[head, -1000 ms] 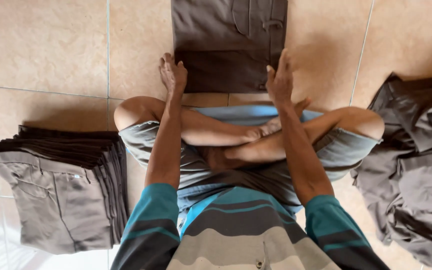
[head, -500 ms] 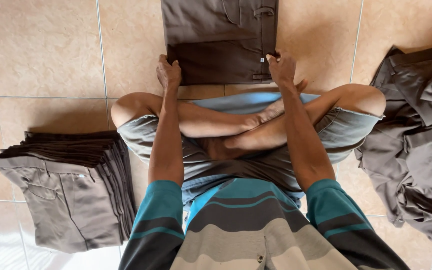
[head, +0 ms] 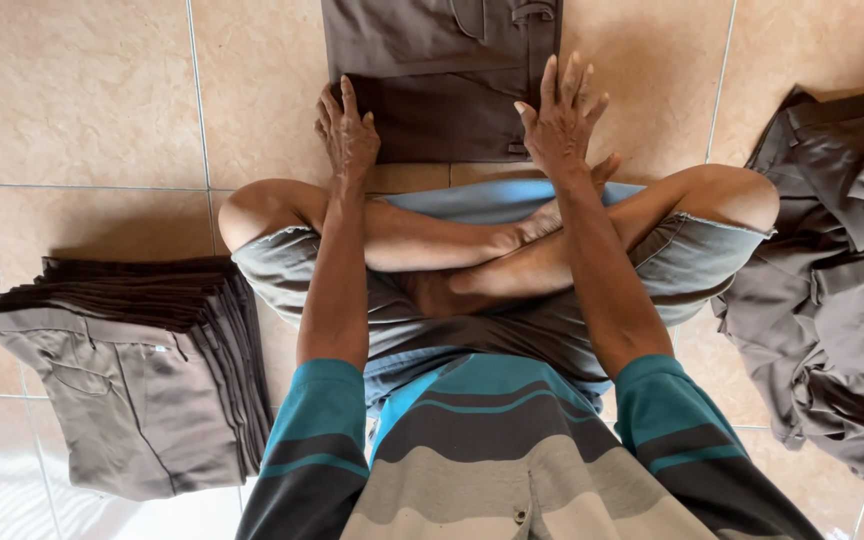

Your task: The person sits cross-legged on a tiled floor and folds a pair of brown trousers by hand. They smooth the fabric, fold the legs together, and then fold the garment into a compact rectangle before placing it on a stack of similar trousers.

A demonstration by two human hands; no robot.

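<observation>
Change: both hands are sliding back toward the near edge of the folded trousers (head: 442, 85).
Left hand (head: 350, 135): pressing flat, fingers spread.
Right hand (head: 559, 125): lifting slightly, fingers splayed wide, gripping nothing.
Trousers: lying on the tiled floor (head: 102, 90), just ahead of the crossed legs.
Risk: uneven pressure is likely skewing the fold.

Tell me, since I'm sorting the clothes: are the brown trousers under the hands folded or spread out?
Folded. The brown trousers lie as a neat rectangle on the tiled floor, with the left hand and right hand at its near edge.
</observation>
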